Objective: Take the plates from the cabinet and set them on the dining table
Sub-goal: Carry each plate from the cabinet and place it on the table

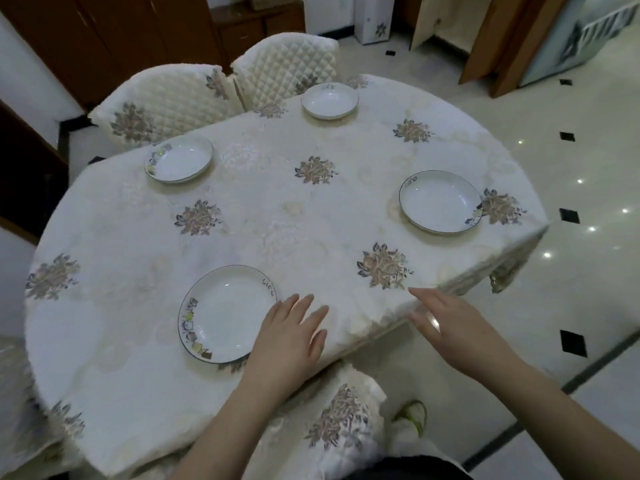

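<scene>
Plates sit on the table [277, 220]: near plate [227, 313], three beyond. Left hand [291, 336] and right hand [457, 327] hover with fingers spread, each grip apart, holding nothing.

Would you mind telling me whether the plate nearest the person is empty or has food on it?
Empty: the nearest plate shows only its bare white centre and printed rim pattern.

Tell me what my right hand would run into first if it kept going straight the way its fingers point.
The right hand points up and to the left across the table's near edge. It would probably first meet the bare tablecloth by the woven flower. No plate lies close in that line, though the hand's height above the cloth is unclear.
</scene>
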A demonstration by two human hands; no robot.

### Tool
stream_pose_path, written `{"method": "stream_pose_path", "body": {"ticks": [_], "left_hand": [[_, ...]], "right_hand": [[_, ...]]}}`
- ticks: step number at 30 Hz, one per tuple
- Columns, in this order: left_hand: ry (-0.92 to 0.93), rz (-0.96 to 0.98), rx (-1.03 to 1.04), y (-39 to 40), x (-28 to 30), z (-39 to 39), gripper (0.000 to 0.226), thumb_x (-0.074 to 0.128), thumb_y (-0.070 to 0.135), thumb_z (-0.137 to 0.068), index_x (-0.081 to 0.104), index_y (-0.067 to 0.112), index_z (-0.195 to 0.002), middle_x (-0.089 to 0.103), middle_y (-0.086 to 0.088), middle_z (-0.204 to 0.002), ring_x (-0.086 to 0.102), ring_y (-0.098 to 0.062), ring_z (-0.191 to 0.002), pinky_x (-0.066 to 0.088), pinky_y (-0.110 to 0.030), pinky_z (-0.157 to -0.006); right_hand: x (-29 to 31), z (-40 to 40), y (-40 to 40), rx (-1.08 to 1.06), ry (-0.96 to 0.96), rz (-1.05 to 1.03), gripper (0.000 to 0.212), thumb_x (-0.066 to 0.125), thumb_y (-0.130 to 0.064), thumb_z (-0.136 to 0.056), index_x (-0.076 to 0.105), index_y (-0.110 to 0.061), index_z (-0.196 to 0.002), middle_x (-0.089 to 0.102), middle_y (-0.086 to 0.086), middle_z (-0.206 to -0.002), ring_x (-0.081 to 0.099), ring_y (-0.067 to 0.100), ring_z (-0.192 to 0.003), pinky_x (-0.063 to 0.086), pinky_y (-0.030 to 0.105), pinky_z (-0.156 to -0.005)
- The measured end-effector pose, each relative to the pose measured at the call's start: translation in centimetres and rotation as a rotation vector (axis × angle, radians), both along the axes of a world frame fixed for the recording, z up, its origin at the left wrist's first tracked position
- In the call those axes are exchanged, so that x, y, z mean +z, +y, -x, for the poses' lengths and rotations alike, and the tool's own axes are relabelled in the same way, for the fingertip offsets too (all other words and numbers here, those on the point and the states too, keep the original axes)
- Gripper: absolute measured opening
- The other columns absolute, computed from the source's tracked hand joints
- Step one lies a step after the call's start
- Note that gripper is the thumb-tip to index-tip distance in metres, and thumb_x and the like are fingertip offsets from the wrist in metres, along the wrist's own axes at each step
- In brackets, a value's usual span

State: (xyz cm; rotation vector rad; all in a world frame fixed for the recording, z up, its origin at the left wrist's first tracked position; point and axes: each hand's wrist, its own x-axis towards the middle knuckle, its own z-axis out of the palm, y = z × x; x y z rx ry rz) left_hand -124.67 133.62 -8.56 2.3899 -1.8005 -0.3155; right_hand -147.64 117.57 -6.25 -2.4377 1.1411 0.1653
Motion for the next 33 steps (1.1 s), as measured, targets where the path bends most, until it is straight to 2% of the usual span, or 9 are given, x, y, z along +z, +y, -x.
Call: {"method": "stream_pose_path", "body": {"ticks": [2, 6, 8, 13, 20, 23, 26, 30, 33], "left_hand": [[-0.043, -0.031, -0.021, -2.7, 0.2, 1.8, 0.046, 0.040, 0.041, -0.088, 0.065, 0.023, -0.122, 0.064, -0.006, -0.127, 0.060, -0.030, -0.117, 0.047, -0.049, -0.098], [-0.069, -0.065, -0.041, -9.2, 0.4, 5.4, 0.051, 0.038, 0.045, -0.091, 0.056, 0.024, -0.133, 0.058, -0.006, -0.135, 0.054, -0.030, -0.125, 0.041, -0.049, -0.103], [-0.084, -0.061, -0.069, -12.6, 0.7, 7.2, 0.053, 0.036, 0.048, -0.092, 0.051, 0.025, -0.137, 0.054, -0.006, -0.140, 0.049, -0.030, -0.130, 0.037, -0.049, -0.107], [-0.090, 0.004, -0.115, -20.2, 2.3, 11.2, 0.056, 0.031, 0.053, -0.095, 0.045, 0.027, -0.142, 0.045, -0.004, -0.148, 0.038, -0.025, -0.139, 0.027, -0.047, -0.114], [-0.081, 0.028, -0.210, -29.4, 3.1, 15.5, 0.061, 0.024, 0.058, -0.095, 0.035, 0.031, -0.148, 0.032, -0.001, -0.156, 0.024, -0.023, -0.146, 0.018, -0.047, -0.118], [-0.063, 0.032, -0.265, -33.3, 3.0, 16.9, 0.060, 0.020, 0.058, -0.095, 0.034, 0.032, -0.148, 0.031, 0.000, -0.156, 0.022, -0.022, -0.146, 0.018, -0.048, -0.118], [-0.010, 0.022, -0.295, -38.2, 2.4, 18.2, 0.064, 0.009, 0.061, -0.093, 0.025, 0.037, -0.150, 0.021, 0.005, -0.160, 0.012, -0.018, -0.149, 0.009, -0.047, -0.120], [0.042, 0.066, -0.364, -45.0, 2.1, 20.4, 0.064, 0.011, 0.062, -0.092, 0.025, 0.038, -0.150, 0.020, 0.007, -0.160, 0.012, -0.017, -0.148, 0.008, -0.046, -0.119], [0.036, 0.078, -0.447, -50.9, 2.9, 22.3, 0.069, 0.005, 0.065, -0.089, 0.022, 0.038, -0.150, 0.018, 0.006, -0.161, 0.011, -0.018, -0.149, 0.008, -0.047, -0.119]], "right_hand": [[-1.0, 1.5, -2.2, 0.036, 0.070, 0.142, 0.070, 0.016, -0.060, -0.089, 0.038, -0.024, -0.145, 0.044, 0.000, -0.147, 0.039, 0.020, -0.136, 0.030, 0.037, -0.110], [-2.5, 4.9, -7.2, -0.032, 0.071, 0.204, 0.065, 0.024, -0.056, -0.092, 0.047, -0.020, -0.140, 0.048, 0.009, -0.144, 0.042, 0.030, -0.134, 0.034, 0.045, -0.108], [-2.7, 6.5, -10.0, -0.067, 0.077, 0.197, 0.068, 0.021, -0.058, -0.091, 0.046, -0.019, -0.141, 0.046, 0.010, -0.146, 0.039, 0.032, -0.136, 0.032, 0.047, -0.109], [-2.7, 10.7, -15.4, -0.113, 0.117, 0.168, 0.081, 0.001, -0.065, -0.092, 0.042, -0.018, -0.142, 0.044, 0.012, -0.146, 0.040, 0.034, -0.134, 0.031, 0.048, -0.110], [-1.1, 15.4, -22.1, -0.254, 0.068, 0.194, 0.077, 0.008, -0.064, -0.088, 0.022, -0.022, -0.151, 0.024, 0.006, -0.158, 0.018, 0.028, -0.145, 0.012, 0.042, -0.117], [-0.4, 16.9, -24.4, -0.295, 0.076, 0.210, 0.076, 0.008, -0.064, -0.090, 0.025, -0.021, -0.150, 0.028, 0.008, -0.156, 0.022, 0.030, -0.144, 0.015, 0.044, -0.116], [0.1, 18.1, -27.0, -0.321, 0.089, 0.190, 0.081, 0.000, -0.067, -0.090, 0.028, -0.020, -0.149, 0.031, 0.010, -0.155, 0.025, 0.031, -0.142, 0.017, 0.044, -0.116], [0.5, 20.8, -30.6, -0.415, 0.110, 0.237, 0.085, -0.015, -0.069, -0.084, 0.014, -0.028, -0.152, 0.014, 0.002, -0.161, 0.008, 0.022, -0.147, 0.001, 0.036, -0.117], [2.0, 23.2, -33.5, -0.506, 0.133, 0.248, 0.084, -0.020, -0.068, -0.079, 0.002, -0.032, -0.152, 0.000, -0.003, -0.162, -0.005, 0.018, -0.148, -0.011, 0.031, -0.114]]}}
